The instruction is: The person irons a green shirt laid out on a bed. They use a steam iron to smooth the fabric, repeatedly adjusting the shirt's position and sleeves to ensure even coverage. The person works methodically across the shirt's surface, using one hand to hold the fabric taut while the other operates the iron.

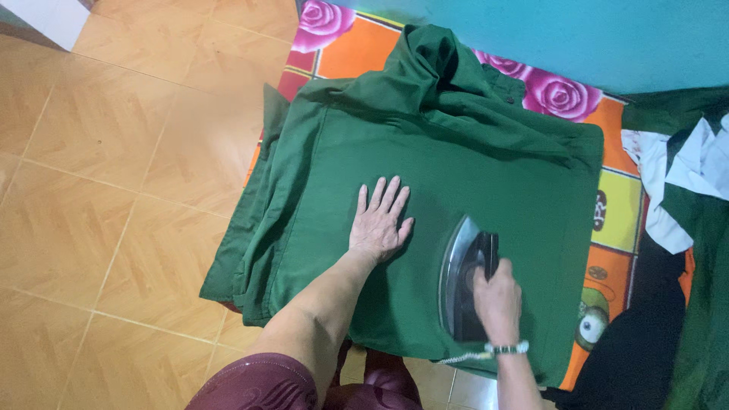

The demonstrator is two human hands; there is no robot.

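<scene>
A dark green garment (425, 190) of plain, matte woven cloth lies spread over a padded surface covered by a bright mat (607, 212) printed with pink roses and orange and yellow squares; the garment's near part is smooth and flat, while its far end is bunched into soft folds and its left edge hangs down in layered pleats toward the tan tiled floor (99, 190). The left hand (378, 224) lies palm down on the flat cloth, fingers spread and holding nothing. The right hand (497, 300) has its grip closed around the black handle of an iron (465, 277), with a beaded bracelet (507, 349) at the wrist. The iron has a shiny metal body, wedge shaped, resting on the garment just right of the left hand. Its long axis runs away from the person, tip pointing to the far side, tilted slightly right. White and green cloths (683, 182) lie crumpled at the right.
</scene>
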